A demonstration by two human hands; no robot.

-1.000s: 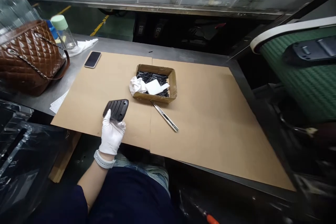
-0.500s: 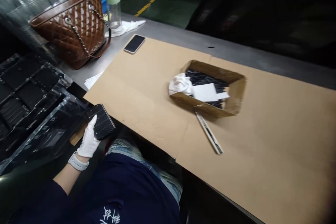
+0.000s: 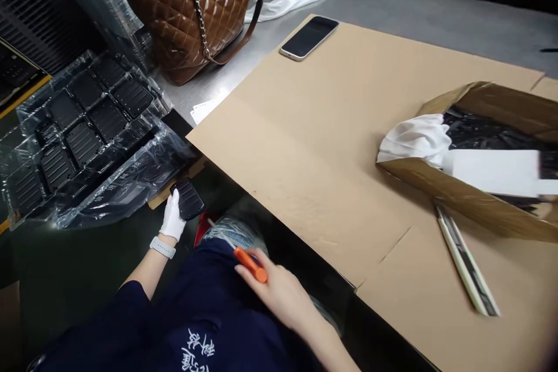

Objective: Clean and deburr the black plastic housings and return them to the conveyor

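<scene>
My left hand (image 3: 173, 218), in a white glove, is closed on the edge of a black ribbed plastic part (image 3: 190, 200), held low beside the table. My right hand (image 3: 279, 290), bare, is over my lap with its fingers around an orange-handled tool with a thin shaft (image 3: 250, 265). The shaft points up and left, towards the black part but apart from it. The exact kind of tool cannot be made out. On the left, a clear plastic-lined tray (image 3: 96, 154) holds several similar black parts in its compartments.
A cardboard sheet (image 3: 305, 128) covers the table. On it lie a phone (image 3: 309, 38), a utility knife (image 3: 466, 261) and an open cardboard box (image 3: 436, 183) with black scraps and a white cloth (image 3: 416, 139). A brown quilted handbag (image 3: 196, 17) stands at the back left.
My right hand has come into view with the orange-handled tool. The view has turned left and closer, so the table things appear further right. My left hand still grips the black part.
</scene>
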